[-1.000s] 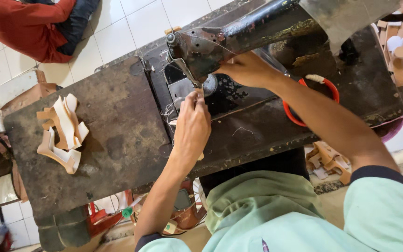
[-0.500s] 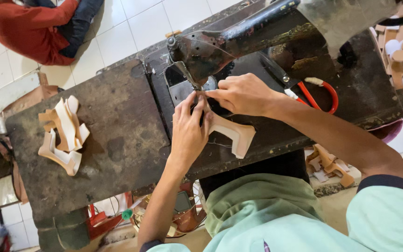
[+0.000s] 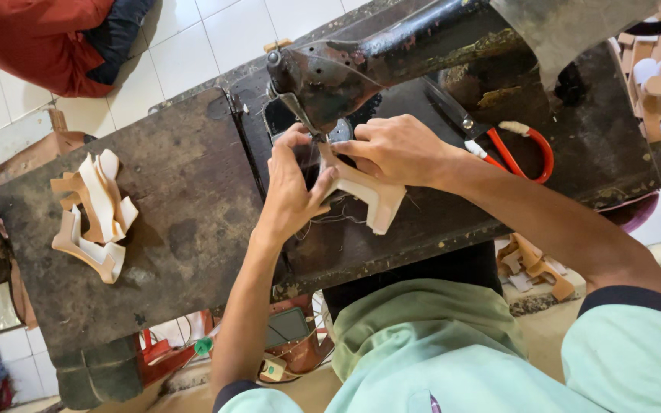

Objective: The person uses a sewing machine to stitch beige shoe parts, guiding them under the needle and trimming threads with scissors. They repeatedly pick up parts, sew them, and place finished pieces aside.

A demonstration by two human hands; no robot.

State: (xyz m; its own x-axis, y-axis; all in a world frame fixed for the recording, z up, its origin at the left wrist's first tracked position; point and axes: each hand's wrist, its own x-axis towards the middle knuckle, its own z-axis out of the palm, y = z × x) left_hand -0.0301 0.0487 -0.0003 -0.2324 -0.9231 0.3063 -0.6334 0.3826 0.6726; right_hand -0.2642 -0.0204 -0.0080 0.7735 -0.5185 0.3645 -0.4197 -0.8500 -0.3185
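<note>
Both hands are at the needle of the old black sewing machine [image 3: 392, 53]: the left hand [image 3: 292, 191] pinches the tan cut piece [image 3: 369, 191] in a closed grip, and the right hand [image 3: 395, 149] presses it flat under the head. By my read this piece is mid-stitch, while a heap of pieces [image 3: 93, 206] lies at the far left of the dark tabletop [image 3: 185, 199], whether sewn or waiting I cannot tell.

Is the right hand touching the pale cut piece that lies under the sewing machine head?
Touching. The head view shows the right hand lying on the upper end of the pale cut piece, with no gap between them.
</note>
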